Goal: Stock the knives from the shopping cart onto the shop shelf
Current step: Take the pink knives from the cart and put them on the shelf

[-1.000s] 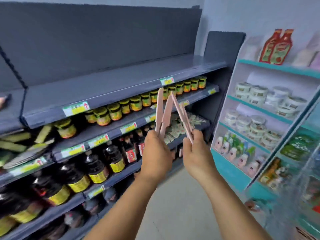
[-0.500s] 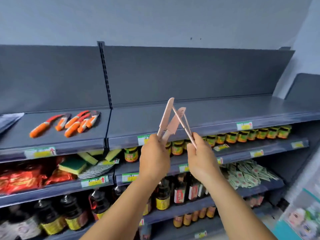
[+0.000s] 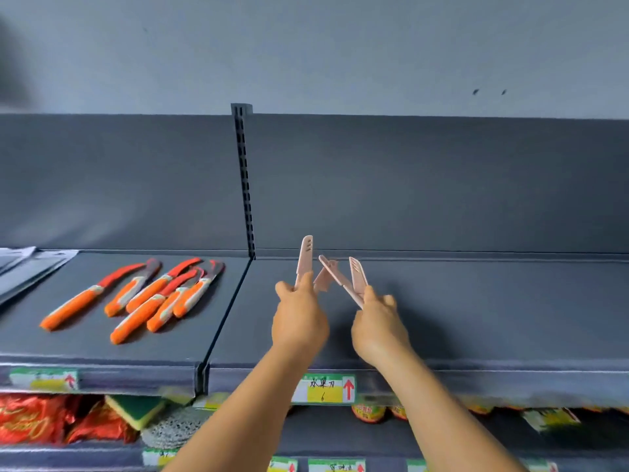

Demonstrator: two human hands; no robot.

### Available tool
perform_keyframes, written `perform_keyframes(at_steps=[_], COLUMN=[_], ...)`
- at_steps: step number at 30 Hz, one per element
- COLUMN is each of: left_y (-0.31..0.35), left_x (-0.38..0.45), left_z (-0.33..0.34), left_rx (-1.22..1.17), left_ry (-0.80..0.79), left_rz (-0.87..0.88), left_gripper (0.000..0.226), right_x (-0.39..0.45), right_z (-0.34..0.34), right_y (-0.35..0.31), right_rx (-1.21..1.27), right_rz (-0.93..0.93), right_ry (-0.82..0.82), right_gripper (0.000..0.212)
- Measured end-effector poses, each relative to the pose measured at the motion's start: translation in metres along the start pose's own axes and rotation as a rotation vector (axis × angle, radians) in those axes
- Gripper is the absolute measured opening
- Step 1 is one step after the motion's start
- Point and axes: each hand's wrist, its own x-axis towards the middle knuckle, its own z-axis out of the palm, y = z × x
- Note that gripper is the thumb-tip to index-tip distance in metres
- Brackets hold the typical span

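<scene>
We hold pink knives (image 3: 343, 282) fanned upright above the right shelf (image 3: 476, 301), left hand (image 3: 299, 321) fisted round some handles, right hand (image 3: 379, 330) pinching the others, blades pointing at the back panel, bare board just below both hands, orange knives (image 3: 149, 298) lying to our left.

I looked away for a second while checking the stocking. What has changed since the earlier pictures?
The view swung left from the aisle to face the top shelf. Both hands moved forward over its bare right section. The left hand and right hand still grip the pink knives; nothing released. The orange knives lie unmoved.
</scene>
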Motion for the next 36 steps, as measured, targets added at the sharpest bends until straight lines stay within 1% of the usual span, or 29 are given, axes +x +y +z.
perform_keyframes(at_steps=[1,2,3,6,7,8,11,15,21,23,26,28,30,33,36], left_y=[-0.003,-0.006,-0.009,-0.018,-0.020,-0.022,-0.032,-0.040,-0.042,-0.041,-0.040,-0.039,-0.039,-0.045,-0.057], left_x=[0.006,0.011,0.015,0.022,0.023,0.025,0.027,0.026,0.026,0.022,0.007,-0.010,-0.033,-0.073,-0.115], left_z=[0.004,0.007,0.010,0.014,0.014,0.014,0.016,0.017,0.015,0.010,0.000,-0.009,-0.017,-0.026,-0.025], left_rx=[0.043,0.073,0.098,0.172,0.219,0.283,0.411,0.407,0.360,0.314,0.226,0.166,0.096,-0.026,-0.057], left_ry=[-0.012,-0.025,-0.042,-0.072,-0.078,-0.089,-0.132,-0.171,-0.195,-0.145,0.005,0.086,0.139,0.145,0.101], left_rz=[-0.019,-0.037,-0.044,-0.042,-0.047,-0.048,-0.032,-0.022,-0.001,0.036,0.187,0.301,0.393,0.493,0.587], left_gripper=[0.054,0.047,0.047,0.064,0.062,0.056,0.044,0.038,0.040,0.043,0.049,0.047,0.041,0.039,0.042], right_x=[0.008,0.014,0.020,0.031,0.033,0.035,0.034,0.032,0.026,0.019,-0.006,-0.031,-0.058,-0.101,-0.149], right_z=[0.005,0.009,0.014,0.027,0.030,0.033,0.040,0.043,0.037,0.031,0.019,0.010,0.005,0.006,0.011], right_y=[-0.002,-0.004,-0.005,-0.011,-0.012,-0.013,-0.014,-0.014,-0.018,-0.021,-0.023,-0.025,-0.025,-0.018,-0.006], right_rx=[-0.014,-0.022,-0.028,-0.072,-0.108,-0.152,-0.266,-0.312,-0.306,-0.272,-0.178,-0.096,-0.043,-0.018,-0.014], right_rz=[0.000,-0.003,-0.004,-0.007,-0.009,-0.019,-0.072,-0.094,-0.079,-0.094,-0.195,-0.231,-0.232,-0.228,-0.153], right_ry=[-0.025,-0.048,-0.068,-0.102,-0.106,-0.110,-0.128,-0.142,-0.147,-0.082,0.134,0.253,0.318,0.391,0.401], right_gripper=[0.051,0.054,0.058,0.064,0.065,0.064,0.054,0.051,0.055,0.055,0.051,0.049,0.048,0.045,0.045])
